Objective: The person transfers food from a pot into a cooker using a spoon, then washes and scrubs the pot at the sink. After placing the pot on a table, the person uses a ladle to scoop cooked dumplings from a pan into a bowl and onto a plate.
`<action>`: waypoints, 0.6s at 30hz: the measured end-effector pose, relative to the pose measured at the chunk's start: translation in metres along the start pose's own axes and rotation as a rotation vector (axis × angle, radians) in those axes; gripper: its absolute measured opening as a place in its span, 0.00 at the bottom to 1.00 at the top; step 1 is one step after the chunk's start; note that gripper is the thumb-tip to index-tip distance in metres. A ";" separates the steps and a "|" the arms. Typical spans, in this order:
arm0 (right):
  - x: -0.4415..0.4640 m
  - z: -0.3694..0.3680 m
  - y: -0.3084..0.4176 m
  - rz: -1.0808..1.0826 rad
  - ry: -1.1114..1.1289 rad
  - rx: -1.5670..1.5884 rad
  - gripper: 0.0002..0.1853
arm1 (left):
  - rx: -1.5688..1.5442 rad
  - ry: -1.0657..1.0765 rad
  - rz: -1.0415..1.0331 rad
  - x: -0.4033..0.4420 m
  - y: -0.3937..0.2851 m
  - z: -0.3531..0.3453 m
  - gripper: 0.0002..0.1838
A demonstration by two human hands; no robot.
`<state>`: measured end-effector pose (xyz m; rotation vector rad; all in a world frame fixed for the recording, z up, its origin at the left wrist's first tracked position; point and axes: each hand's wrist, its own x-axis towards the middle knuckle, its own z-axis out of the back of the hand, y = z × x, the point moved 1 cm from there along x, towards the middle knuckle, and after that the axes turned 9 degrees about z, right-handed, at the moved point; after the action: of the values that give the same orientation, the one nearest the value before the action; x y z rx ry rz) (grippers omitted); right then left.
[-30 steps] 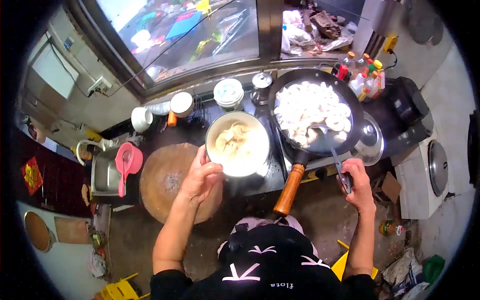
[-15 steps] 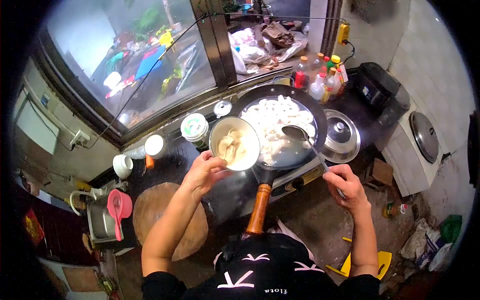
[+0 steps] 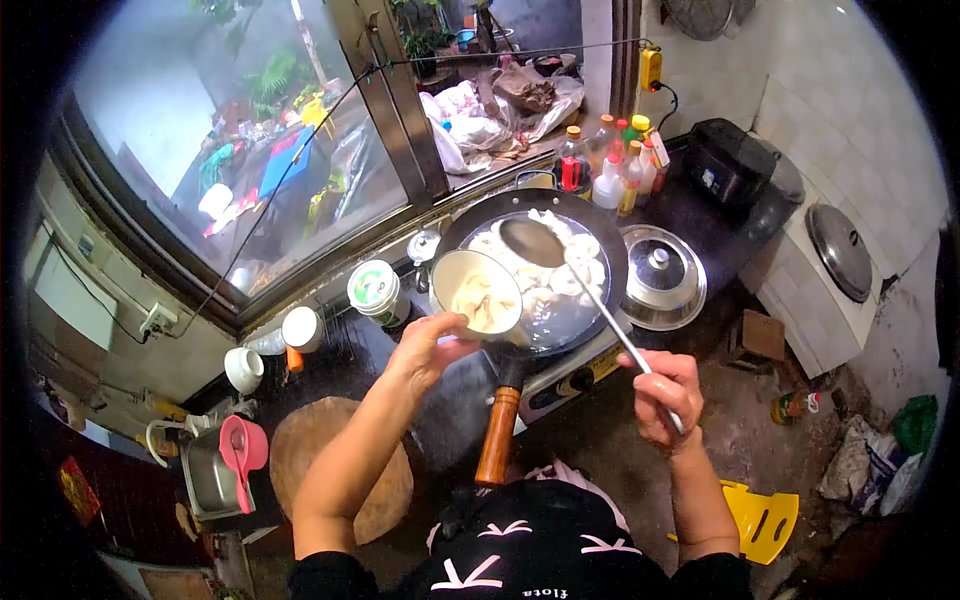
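Observation:
My left hand (image 3: 432, 350) grips the rim of a pale bowl (image 3: 449, 272), tilted over the near left side of the wok (image 3: 613, 262). Several cream-coloured pieces that look like dumplings (image 3: 487, 303) lie in the bowl. My right hand (image 3: 668, 398) is closed around the long handle of a metal ladle (image 3: 532, 242), whose head is above the far part of the wok. White dumplings (image 3: 580, 272) sit in cloudy liquid in the wok. Its wooden handle (image 3: 498, 437) points towards my body.
Right of the wok rests a metal lid (image 3: 662, 275); sauce bottles (image 3: 610, 185) stand behind it. A white tub (image 3: 374, 287) is to the left. Nearer me are a round chopping board (image 3: 340, 470) and a pink dipper (image 3: 242, 445) on the sink's edge (image 3: 205, 500).
The ladle head has moved from the wok's right side to the far left over the dumplings, and my right hand has come lower. My view has shifted slightly.

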<state>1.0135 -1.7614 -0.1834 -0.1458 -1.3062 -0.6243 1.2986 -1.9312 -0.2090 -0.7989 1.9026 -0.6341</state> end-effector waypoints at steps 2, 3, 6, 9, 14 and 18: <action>-0.002 -0.010 0.003 0.014 -0.004 0.017 0.10 | 0.021 -0.013 0.005 -0.003 0.000 -0.008 0.14; -0.004 -0.016 0.003 0.021 -0.007 0.055 0.11 | 0.040 -0.014 -0.001 0.000 0.000 -0.009 0.14; -0.009 -0.024 0.004 0.028 0.053 0.072 0.14 | 0.050 0.022 -0.006 0.000 0.002 -0.013 0.14; -0.018 -0.031 0.005 0.045 0.094 0.037 0.14 | 0.083 0.009 -0.023 -0.004 0.000 -0.019 0.15; -0.050 -0.051 0.009 0.057 0.166 0.032 0.20 | 0.185 -0.034 -0.055 -0.012 -0.005 -0.037 0.19; -0.059 -0.077 0.022 0.012 0.078 -0.002 0.17 | 0.349 -0.158 -0.064 -0.001 -0.016 -0.040 0.22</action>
<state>1.0828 -1.7566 -0.2545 -0.1293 -1.2288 -0.6158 1.2667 -1.9369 -0.1806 -0.6646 1.5710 -0.8875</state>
